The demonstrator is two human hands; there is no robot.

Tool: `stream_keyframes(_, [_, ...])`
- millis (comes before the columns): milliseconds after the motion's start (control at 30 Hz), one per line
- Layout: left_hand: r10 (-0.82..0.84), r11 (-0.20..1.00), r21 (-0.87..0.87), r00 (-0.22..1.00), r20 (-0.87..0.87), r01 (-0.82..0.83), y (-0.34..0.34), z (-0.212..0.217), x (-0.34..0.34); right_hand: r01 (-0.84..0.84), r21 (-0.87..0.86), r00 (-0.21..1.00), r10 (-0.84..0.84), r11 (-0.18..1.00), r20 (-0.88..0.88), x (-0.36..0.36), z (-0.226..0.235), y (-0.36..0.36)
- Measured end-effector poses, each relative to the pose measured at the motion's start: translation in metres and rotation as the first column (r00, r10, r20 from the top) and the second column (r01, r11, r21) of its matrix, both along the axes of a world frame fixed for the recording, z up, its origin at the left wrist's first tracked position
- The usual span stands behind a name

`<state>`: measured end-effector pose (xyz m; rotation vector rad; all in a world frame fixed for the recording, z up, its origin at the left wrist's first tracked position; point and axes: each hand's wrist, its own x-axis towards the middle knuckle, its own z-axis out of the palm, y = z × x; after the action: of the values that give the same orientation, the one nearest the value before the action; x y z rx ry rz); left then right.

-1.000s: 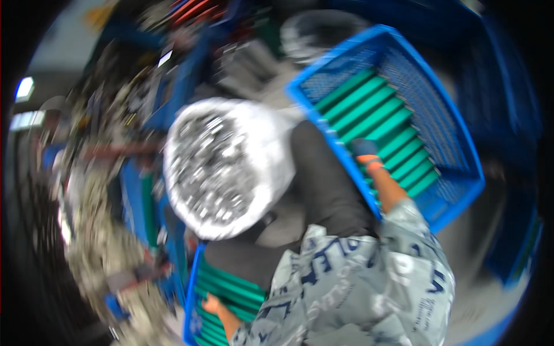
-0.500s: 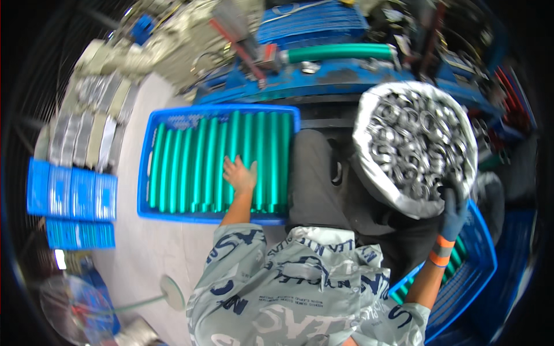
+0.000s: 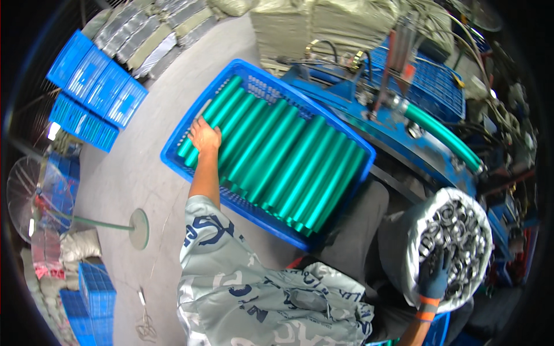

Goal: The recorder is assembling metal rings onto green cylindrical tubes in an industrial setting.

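Observation:
A blue plastic crate point(image 3: 173, 147) holds a row of shiny green tubes point(image 3: 277, 155), lying side by side. My bare left hand point(image 3: 205, 137) rests on the leftmost tubes with its fingers apart. On my right, a white-lined round container point(image 3: 404, 251) is filled with silver metal rings point(image 3: 456, 222). My right hand point(image 3: 434, 279), in a dark blue glove with an orange band at the wrist, reaches into these rings. Its fingertips are partly lost among them, so whether it grips any does not show.
Beyond the crate stands a blue machine bench point(image 3: 369, 124) with another green tube point(image 3: 441, 135) mounted on it. Blue crates point(image 3: 95, 75) are stacked at the far left, near a standing fan point(image 3: 43, 199). Wrapped bundles point(image 3: 323, 29) line the back.
My view has turned, so the crate now appears tilted. My left hand has moved from the middle tubes to the leftmost ones. My right hand has gone from the container's rim onto the rings.

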<state>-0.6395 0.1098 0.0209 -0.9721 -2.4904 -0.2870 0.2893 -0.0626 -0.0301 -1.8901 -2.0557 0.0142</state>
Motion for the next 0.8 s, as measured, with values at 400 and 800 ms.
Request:
stream_keyframes(400, [-0.098,0.978,-0.182,0.994,0.043,0.104,0.011,0.012,-0.01,0.097,-0.148,0.995,-0.096,0.984,0.014,0.043,0.009,0.032])
stream_keyframes(800, [-0.715,0.697,0.387,0.629,0.306,0.604,0.036,0.021,0.253,0.1,-0.13,0.993,-0.108,0.986,-0.056,0.088,0.042,0.018])
